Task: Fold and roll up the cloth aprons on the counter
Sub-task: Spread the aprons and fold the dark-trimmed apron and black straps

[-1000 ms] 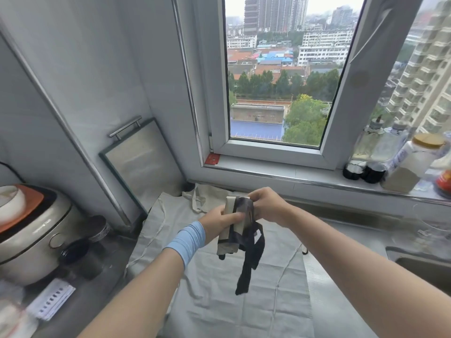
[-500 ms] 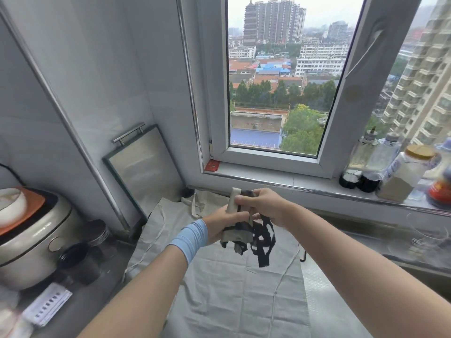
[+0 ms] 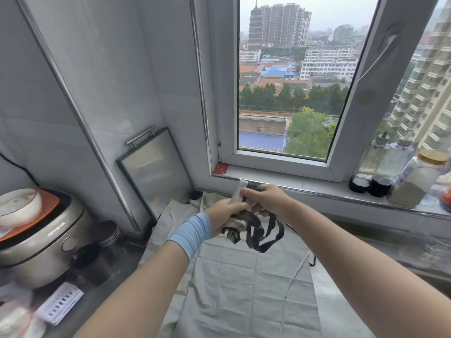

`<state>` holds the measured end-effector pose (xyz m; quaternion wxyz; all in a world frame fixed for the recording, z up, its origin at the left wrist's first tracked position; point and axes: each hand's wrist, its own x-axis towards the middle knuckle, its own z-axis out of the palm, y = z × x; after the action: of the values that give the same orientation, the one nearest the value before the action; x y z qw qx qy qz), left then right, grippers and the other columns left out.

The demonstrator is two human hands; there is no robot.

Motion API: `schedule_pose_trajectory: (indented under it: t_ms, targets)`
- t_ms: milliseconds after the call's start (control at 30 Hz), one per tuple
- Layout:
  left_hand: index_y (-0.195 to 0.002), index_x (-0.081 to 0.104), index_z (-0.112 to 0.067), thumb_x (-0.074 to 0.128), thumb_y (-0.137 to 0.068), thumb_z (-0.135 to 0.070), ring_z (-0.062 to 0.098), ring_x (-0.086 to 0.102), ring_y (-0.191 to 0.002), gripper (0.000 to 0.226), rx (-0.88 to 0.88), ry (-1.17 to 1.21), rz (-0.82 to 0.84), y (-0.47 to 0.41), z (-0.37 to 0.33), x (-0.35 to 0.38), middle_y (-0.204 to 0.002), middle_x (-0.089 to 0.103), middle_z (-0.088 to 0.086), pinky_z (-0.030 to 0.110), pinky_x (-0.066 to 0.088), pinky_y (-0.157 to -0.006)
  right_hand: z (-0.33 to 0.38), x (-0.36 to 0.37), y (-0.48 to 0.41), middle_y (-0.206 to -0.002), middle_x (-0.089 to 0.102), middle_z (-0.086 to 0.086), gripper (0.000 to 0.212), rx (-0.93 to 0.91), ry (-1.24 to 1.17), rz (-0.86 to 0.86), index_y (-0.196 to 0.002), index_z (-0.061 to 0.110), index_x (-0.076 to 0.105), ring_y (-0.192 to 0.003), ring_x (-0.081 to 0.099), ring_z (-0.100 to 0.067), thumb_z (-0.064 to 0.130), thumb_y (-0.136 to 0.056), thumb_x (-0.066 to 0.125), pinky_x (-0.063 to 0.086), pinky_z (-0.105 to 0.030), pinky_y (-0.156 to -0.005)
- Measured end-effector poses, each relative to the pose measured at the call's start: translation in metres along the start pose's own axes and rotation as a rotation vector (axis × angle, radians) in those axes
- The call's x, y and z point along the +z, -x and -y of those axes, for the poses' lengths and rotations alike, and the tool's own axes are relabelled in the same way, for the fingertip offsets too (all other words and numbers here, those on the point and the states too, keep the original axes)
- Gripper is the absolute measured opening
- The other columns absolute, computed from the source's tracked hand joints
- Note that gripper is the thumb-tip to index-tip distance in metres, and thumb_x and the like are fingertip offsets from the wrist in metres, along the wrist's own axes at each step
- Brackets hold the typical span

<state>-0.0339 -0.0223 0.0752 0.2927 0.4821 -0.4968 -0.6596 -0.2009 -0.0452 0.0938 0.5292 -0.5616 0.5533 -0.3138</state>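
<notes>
To your left sits a rice cooker (image 3: 41,242) with a white bowl (image 3: 19,206) on top and a dark cup (image 3: 87,262) just beside it. A metal board (image 3: 156,172) leans against the wall. On the windowsill (image 3: 305,184) to your right stand bottles (image 3: 368,164) and a jar (image 3: 417,181).

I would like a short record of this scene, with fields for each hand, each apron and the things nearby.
left hand: grips the rolled apron
right hand: pinches the same roll near its top
rolled apron: beige, held above the counter
black straps: hang in loose loops below it
flat apron: pale, spread on the counter, unfolded
nearby: rice cooker at left, bottles on windowsill
</notes>
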Motion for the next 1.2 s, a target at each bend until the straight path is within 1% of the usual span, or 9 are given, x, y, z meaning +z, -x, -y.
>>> schedule_pose_trajectory:
  t_ms: [200, 367, 467, 533, 767, 833, 900, 1033, 1200]
  targets:
    - [-0.110, 0.064, -0.001, 0.067, -0.090, -0.019, 0.020, 0.067, -0.063, 0.027, 0.001, -0.082, -0.261, -0.004, 0.000, -0.036, -0.085, 0.071, 0.011, 0.029, 0.057, -0.059, -0.010, -0.006, 0.002, -0.054, 0.064, 0.002, 0.017, 0.083, 0.105, -0.013, -0.081, 0.007, 0.071, -0.037, 0.040, -0.012, 0.023, -0.085, 0.075, 0.032, -0.020, -0.040]
    - [-0.103, 0.063, -0.001, 0.066, -0.090, -0.017, 0.020, 0.057, -0.047, 0.020, 0.006, -0.024, -0.363, -0.006, -0.003, -0.058, -0.075, 0.065, 0.013, 0.025, 0.046, -0.043, -0.026, -0.015, 0.004, -0.075, 0.068, -0.007, 0.017, 0.108, -0.149, 0.052, -0.095, 0.002, 0.072, -0.049, 0.049, -0.017, 0.018, -0.091, 0.069, 0.035, -0.026, -0.047]
    - [-0.107, 0.061, -0.002, 0.063, -0.093, -0.016, 0.021, 0.061, -0.054, 0.019, 0.043, 0.072, -0.325, -0.007, -0.006, -0.052, -0.078, 0.067, 0.013, 0.028, 0.052, -0.048, -0.029, -0.011, 0.003, -0.093, 0.077, -0.008, 0.022, 0.060, -0.154, -0.028, -0.104, 0.007, 0.074, -0.083, 0.073, -0.025, 0.021, -0.098, 0.059, 0.054, -0.038, -0.077]
    - [-0.108, 0.061, -0.005, 0.062, -0.093, -0.017, 0.021, 0.065, -0.059, 0.019, 0.069, 0.045, -0.341, -0.009, -0.007, -0.051, -0.081, 0.067, 0.012, 0.029, 0.054, -0.051, -0.027, -0.010, 0.003, -0.097, 0.077, -0.007, 0.022, 0.022, -0.208, -0.088, -0.103, 0.010, 0.075, -0.093, 0.073, -0.026, 0.022, -0.099, 0.057, 0.052, -0.047, -0.095]
    - [-0.103, 0.058, -0.007, 0.061, -0.093, -0.018, 0.023, 0.058, -0.056, 0.015, 0.042, -0.013, -0.312, -0.009, -0.012, -0.060, -0.079, 0.061, 0.012, 0.033, 0.051, -0.055, -0.014, -0.014, 0.006, -0.071, 0.061, -0.011, 0.033, 0.086, -0.286, -0.310, -0.076, 0.008, 0.063, -0.053, 0.060, -0.024, 0.037, -0.081, 0.079, 0.053, -0.032, -0.054]
    - [-0.103, 0.059, -0.004, 0.061, -0.093, -0.016, 0.023, 0.053, -0.053, 0.016, 0.035, -0.035, -0.338, -0.009, -0.014, -0.061, -0.078, 0.061, 0.013, 0.034, 0.048, -0.055, -0.011, -0.015, 0.007, -0.064, 0.055, -0.008, 0.041, 0.099, -0.124, -0.384, -0.073, 0.011, 0.056, -0.045, 0.054, -0.018, 0.045, -0.078, 0.079, 0.041, -0.021, -0.047]
    - [-0.105, 0.060, -0.003, 0.064, -0.091, -0.018, 0.024, 0.056, -0.055, 0.021, 0.034, -0.087, -0.378, -0.012, -0.012, -0.065, -0.081, 0.065, 0.015, 0.038, 0.051, -0.060, -0.008, -0.017, 0.010, -0.058, 0.055, -0.002, 0.049, 0.121, 0.178, -0.445, -0.064, 0.011, 0.061, -0.053, 0.054, -0.017, 0.057, -0.075, 0.074, 0.041, -0.025, -0.053]
    - [-0.105, 0.061, -0.015, 0.068, -0.086, -0.027, 0.028, 0.066, -0.083, 0.023, 0.049, -0.356, -0.458, -0.013, -0.012, -0.067, -0.097, 0.069, 0.010, 0.044, 0.057, -0.081, 0.001, -0.016, 0.018, -0.066, 0.063, 0.002, 0.061, 0.244, 0.563, -0.319, -0.064, 0.020, 0.065, -0.062, 0.057, -0.019, 0.079, -0.072, 0.054, 0.042, -0.028, -0.061]
    - [-0.104, 0.055, -0.019, 0.070, -0.084, -0.028, 0.030, 0.065, -0.091, 0.027, 0.037, -0.458, -0.550, -0.014, -0.009, -0.069, -0.100, 0.064, 0.005, 0.043, 0.054, -0.087, 0.004, -0.019, 0.019, -0.051, 0.029, 0.004, 0.031, 0.229, -0.386, 0.186, -0.072, 0.017, 0.045, -0.042, 0.018, -0.013, 0.039, -0.092, 0.045, 0.014, -0.024, -0.041]
